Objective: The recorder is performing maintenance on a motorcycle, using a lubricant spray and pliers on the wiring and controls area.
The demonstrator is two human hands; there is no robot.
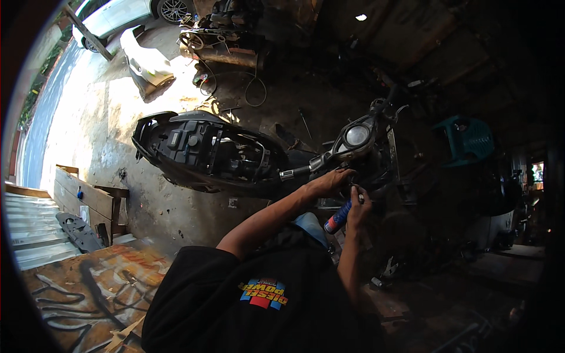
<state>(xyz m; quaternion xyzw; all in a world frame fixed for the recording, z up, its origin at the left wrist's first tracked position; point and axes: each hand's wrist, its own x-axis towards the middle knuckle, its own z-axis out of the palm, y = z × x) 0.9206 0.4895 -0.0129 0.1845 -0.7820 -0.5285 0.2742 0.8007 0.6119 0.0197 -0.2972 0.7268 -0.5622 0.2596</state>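
Observation:
A dark scooter (203, 144) stands side-on in front of me, its seat off and the inner parts showing. My right hand (360, 207) is wrapped round a blue and red spray can (337, 218), tilted with its top toward the scooter's front. Close beside it, my left hand (332, 182) reaches in below the handlebar grip (294, 173), its fingers bent together at a dark part. What those fingers pinch is too dark to make out. Just beyond the hands is the round gauge (356, 136) on the handlebar.
A teal plastic panel (468, 141) lies at the right. Across the floor are an air compressor (229, 57) with a hose and a loose white bumper (141, 62). At the near left, a wooden crate (82, 197) stands beside a paint-marked board (100, 288). Shadow covers the right side.

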